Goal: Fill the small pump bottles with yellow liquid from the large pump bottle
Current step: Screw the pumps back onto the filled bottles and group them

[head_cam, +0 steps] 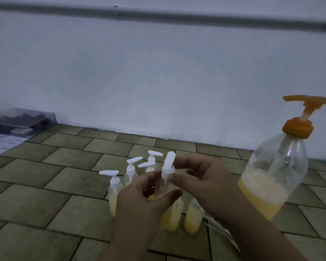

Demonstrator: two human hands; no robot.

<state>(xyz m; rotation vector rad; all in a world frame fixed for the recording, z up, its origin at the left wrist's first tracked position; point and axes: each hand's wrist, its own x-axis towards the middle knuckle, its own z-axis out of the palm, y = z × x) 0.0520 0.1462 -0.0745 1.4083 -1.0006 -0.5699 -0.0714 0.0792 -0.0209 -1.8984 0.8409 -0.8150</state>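
Observation:
My left hand (139, 202) grips the body of a small clear bottle (159, 185) raised above the tiled surface. My right hand (205, 183) pinches that bottle's white pump cap (167, 166) at its collar. Several small pump bottles (114, 191) with yellow liquid and white pumps stand behind and beside my hands. Two uncapped small bottles (192, 217) with yellow liquid stand below my hands. The large clear pump bottle (277, 176) with an orange pump stands at the right, about a third full of yellow liquid.
White pump parts with tubes (216, 226) lie on the tiles under my right wrist. A clear plastic box (24, 119) and a printed sheet (2, 144) lie at the far left by the white wall.

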